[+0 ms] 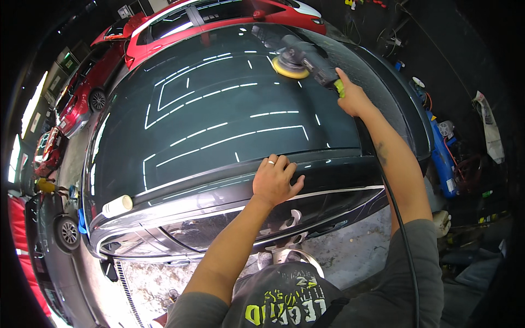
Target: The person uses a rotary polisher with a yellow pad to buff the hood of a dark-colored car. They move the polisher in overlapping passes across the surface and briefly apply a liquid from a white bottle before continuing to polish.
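My right hand [350, 95] grips the rear handle of a dark electric polisher [311, 63]. Its yellow foam pad [290, 70] is on the dark green car roof [208, 120], near the top right of the roof, and a black cord [400, 221] runs down along my right arm. My left hand [276, 183], with a ring on one finger, rests on the near roof edge, fingers apart and slightly bent. A cream cylindrical container [117, 204] sits on that same edge at the left.
Red cars [219, 19] [82, 93] stand beyond the roof and to the left. A dark car [57, 240] is at lower left. A blue cylindrical machine [442, 158] and a white bag [489, 126] are at right. A metal step [298, 257] shows beneath me.
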A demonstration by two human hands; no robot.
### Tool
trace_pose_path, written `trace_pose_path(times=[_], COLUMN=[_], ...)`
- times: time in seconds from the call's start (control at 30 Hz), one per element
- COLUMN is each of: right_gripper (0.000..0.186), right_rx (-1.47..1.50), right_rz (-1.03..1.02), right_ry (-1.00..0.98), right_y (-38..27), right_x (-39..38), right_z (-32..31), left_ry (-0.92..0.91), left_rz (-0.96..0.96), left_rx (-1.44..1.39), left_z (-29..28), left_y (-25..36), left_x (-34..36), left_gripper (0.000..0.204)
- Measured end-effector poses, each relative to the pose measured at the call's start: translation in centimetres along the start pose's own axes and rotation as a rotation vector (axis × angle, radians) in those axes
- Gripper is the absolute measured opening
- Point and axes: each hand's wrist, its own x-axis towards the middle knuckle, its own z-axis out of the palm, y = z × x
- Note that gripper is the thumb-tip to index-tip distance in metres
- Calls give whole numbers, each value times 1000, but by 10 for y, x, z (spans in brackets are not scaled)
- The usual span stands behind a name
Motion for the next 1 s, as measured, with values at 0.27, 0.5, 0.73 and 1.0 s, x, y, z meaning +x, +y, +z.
trace_pose_path(times=[0.27,0.5,0.73,1.0], right_gripper=[107,106,102,100], right_rx=[128,227,315,59], right_rz=[298,264,166,-140], right_ry=[-75,-60,-143,-89], right_y=[4,11,-51,-138], right_x=[-62,-89,-103,-109], right_z=[-44,-47,-35,6], left_ry=[2,-16,-11,-17], left_rz=[-20,-7,-13,-12], left_rx=[-1,2,39,46], left_z=[4,4,9,7], left_y=[1,3,2,7], left_x=[0,1,-5,-4], left_gripper=[31,32,34,32])
